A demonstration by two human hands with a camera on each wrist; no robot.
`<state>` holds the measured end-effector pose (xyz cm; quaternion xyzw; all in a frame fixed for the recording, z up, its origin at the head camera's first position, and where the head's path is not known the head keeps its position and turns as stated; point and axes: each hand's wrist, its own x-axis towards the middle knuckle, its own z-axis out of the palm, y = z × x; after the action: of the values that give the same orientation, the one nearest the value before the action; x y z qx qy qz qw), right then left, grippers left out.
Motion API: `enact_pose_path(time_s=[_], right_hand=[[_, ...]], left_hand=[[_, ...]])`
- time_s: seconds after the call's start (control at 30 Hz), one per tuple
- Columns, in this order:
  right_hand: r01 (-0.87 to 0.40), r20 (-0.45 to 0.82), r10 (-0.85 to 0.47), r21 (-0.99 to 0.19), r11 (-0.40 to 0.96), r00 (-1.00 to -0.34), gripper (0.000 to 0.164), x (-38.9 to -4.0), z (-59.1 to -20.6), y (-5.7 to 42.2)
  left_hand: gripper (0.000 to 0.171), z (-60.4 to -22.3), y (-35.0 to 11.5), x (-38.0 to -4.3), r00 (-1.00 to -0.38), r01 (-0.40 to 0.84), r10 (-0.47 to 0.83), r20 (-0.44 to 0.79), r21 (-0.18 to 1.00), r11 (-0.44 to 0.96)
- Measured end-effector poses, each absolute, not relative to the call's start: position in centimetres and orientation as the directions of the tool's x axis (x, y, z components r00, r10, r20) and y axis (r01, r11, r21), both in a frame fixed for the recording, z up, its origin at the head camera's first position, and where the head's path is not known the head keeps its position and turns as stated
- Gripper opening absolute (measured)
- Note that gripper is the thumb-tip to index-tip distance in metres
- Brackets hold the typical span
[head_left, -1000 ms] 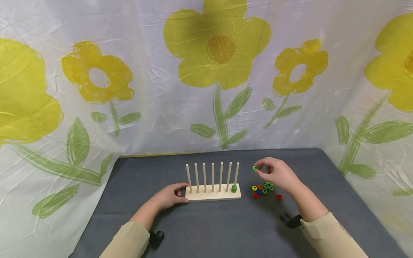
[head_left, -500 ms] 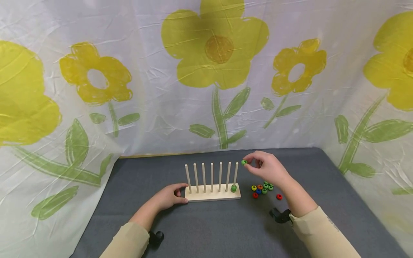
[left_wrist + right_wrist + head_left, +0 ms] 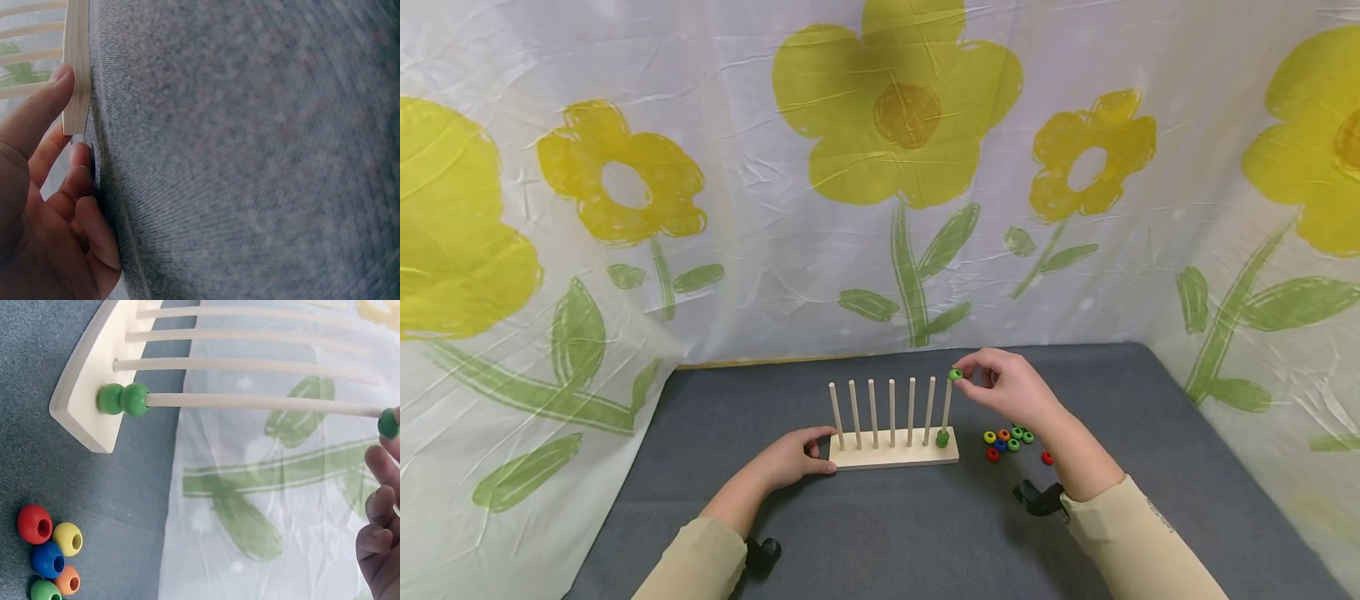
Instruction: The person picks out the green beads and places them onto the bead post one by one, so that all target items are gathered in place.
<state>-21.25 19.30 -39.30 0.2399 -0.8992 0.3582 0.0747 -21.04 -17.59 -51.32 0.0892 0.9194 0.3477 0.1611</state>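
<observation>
A pale wooden peg rack (image 3: 891,457) with a row of upright pegs stands on the table. My left hand (image 3: 788,457) holds its left end, thumb on the front edge (image 3: 76,106) and fingers behind. At the right, my right hand (image 3: 1013,390) pinches a green bead (image 3: 955,375) between thumb and fingers. In the right wrist view this bead (image 3: 388,424) is right at the tip of the rightmost peg (image 3: 262,404). Two green beads (image 3: 125,399) are stacked at the foot of that same peg. The other pegs carry no beads.
Several loose beads lie right of the rack, among them a yellow bead (image 3: 989,437), a blue bead (image 3: 48,559), an orange bead (image 3: 67,580) and green ones. A red bead (image 3: 1047,457) lies apart, partly behind the right forearm. A flowered cloth (image 3: 760,250) hangs behind the table.
My right hand has carried the green bead leftward and slightly up, from above the loose beads to the top of the rightmost peg. My left hand has stayed on the rack.
</observation>
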Motion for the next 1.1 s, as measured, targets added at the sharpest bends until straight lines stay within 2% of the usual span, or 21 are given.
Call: enact_pose_path(time_s=[1.1], right_hand=[[-0.502, 0.295, -0.409, -0.575, 0.646, -0.864, 0.016, -21.35, -39.56, 18.61]], left_hand=[[0.059, -50.94, -17.51, -20.90, -0.930, 0.051, 0.286, -0.233, 0.687, 0.725]])
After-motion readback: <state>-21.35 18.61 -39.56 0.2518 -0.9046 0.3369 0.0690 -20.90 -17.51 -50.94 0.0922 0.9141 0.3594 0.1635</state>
